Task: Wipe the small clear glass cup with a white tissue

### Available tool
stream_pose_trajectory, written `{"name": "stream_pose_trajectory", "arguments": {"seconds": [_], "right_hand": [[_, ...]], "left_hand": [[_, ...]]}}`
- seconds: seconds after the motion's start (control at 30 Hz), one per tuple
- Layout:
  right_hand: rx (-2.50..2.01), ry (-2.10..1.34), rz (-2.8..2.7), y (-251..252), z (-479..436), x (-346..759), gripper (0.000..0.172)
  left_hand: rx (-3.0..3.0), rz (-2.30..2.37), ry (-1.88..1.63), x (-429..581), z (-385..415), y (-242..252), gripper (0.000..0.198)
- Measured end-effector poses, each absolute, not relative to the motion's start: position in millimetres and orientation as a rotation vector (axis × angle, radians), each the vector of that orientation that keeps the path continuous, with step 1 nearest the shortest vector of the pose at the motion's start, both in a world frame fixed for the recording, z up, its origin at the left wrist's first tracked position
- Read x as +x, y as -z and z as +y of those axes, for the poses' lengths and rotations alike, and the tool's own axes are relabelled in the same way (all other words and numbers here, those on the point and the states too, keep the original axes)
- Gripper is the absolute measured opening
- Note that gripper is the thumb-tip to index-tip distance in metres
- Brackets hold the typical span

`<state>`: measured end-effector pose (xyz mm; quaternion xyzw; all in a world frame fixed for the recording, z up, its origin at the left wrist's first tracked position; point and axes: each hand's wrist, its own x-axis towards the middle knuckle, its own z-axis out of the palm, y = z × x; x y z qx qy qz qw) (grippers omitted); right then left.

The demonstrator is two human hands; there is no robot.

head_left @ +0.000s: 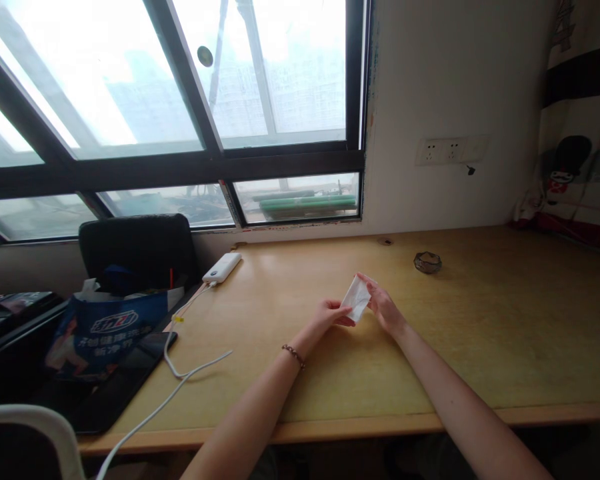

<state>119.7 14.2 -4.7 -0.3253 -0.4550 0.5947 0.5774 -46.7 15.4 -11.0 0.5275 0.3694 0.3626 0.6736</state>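
1. While the left hand (333,313) pinches the white sheet (356,301) at its lower left, the right hand (384,309) grips its right side.
2. It sits over the worktop (470,347), just below and right of frame centre.
3. A light, even hold should limit creasing.

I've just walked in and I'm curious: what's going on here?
A person holds what looks like a white tissue over the table, left hand at its lower part, right hand near its top. A small bowl sits beyond, to the right; a power bank with a cable lies left.
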Motion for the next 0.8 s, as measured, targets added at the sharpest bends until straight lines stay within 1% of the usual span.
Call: {"name": "stream_pose_trajectory", "arguments": {"seconds": [0.23, 0.43, 0.5, 0.57, 0.63, 0.77, 0.8], "right_hand": [[-0.752, -1.371, -0.818, 4, 22, 129, 0.045], [-0.793, -1.419, -0.864, 5, 21, 129, 0.048], [-0.796, -1.436, -0.924, 5, 19, 127, 0.048], [-0.806, -1.419, -0.983, 4, 17, 125, 0.047], [-0.821, -1.391, -1.049, 3, 16, 124, 0.046], [-0.813, -1.410, -1.135, 2, 12, 120, 0.048], [-0.810, -1.433, -1.141, 2, 11, 118, 0.049]], "left_hand": [[1.266, 0.791, -0.693, -46, 13, 13, 0.038], [1.269, 0.805, -0.886, -43, 15, 12, 0.042], [1.194, 0.778, -0.938, -42, 16, 10, 0.050], [1.143, 0.707, -0.936, -41, 14, 7, 0.064], [1.137, 0.629, -0.901, -41, 11, 4, 0.068], [1.178, 0.586, -0.867, -39, 7, 6, 0.050], [1.182, 0.601, -0.862, -38, 6, 8, 0.048]]}}
